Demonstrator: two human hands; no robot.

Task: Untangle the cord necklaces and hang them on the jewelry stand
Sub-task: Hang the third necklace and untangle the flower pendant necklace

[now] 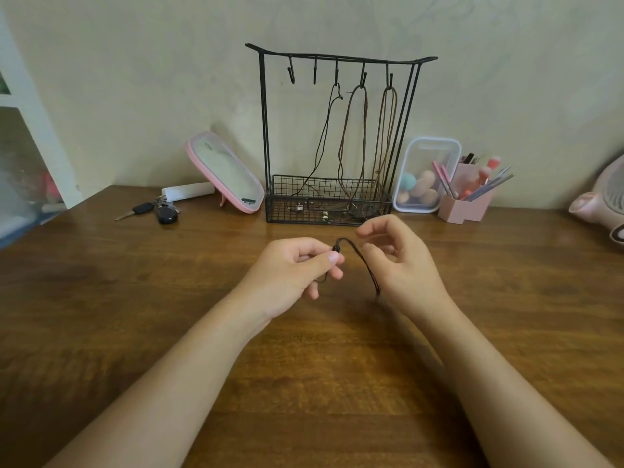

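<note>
Two bare forearms reach in from the near edge of a wooden table (135, 298). The left hand (293, 265) pinches the bead of one dark cord necklace (363, 261) between thumb and forefinger above the table's middle. The cord arcs across to the heel of the right hand (401, 261), whose fingers are loosely curled; whether they grip the cord cannot be told.

At the far edge, against the wall, a black wire jewelry stand (264, 130) has five hooks. Three hung necklaces (366, 130), one dark and two brown, hang from the three rightmost hooks, their lower ends lying in the stand's mesh basket (287, 197).

Just right of the stand, one clear plastic box (432, 153) holds a teal sponge and several peach ones, and one pink holder (462, 211) holds brushes and pencils. Left of the stand are one pink-framed mirror (224, 172), one white tube (187, 191) and a bunch of keys (152, 211). One pink fan (604, 197) sits at the right edge.
</note>
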